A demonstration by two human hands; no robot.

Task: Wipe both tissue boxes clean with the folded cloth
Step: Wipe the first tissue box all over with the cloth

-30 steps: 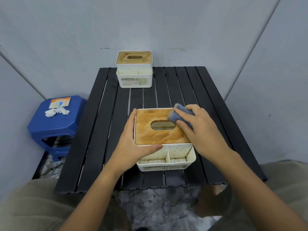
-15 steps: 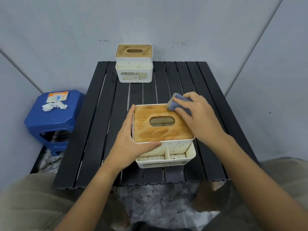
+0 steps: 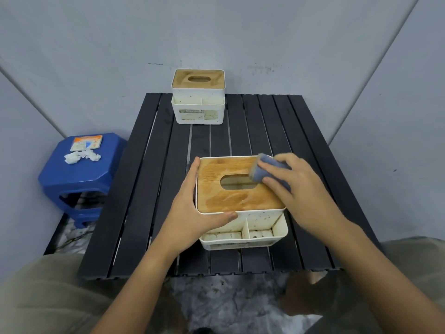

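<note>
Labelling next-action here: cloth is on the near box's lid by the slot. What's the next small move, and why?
Probably sweep the cloth leftward across the wooden lid. The right hand holds it at the lid's far right corner, the left hand grips the near box, and most of the lid lies uncovered.

I sit at a low black slatted table (image 3: 277, 131) set against a plain grey-blue back wall (image 3: 216, 32). That wall bears a few dark scuff marks above the table. 2 angled side walls (image 3: 397, 116) of the same colour close in left and right. To my left stands 1 blue plastic stool (image 3: 72, 174), carrying 1 orange-and-white packet (image 3: 86, 142) and some crumpled white tissue (image 3: 81, 157) just beside it. The floor (image 3: 228, 300) under the table is mottled grey and white, marble-like. Lighting is even, with no hard shadows.
</note>
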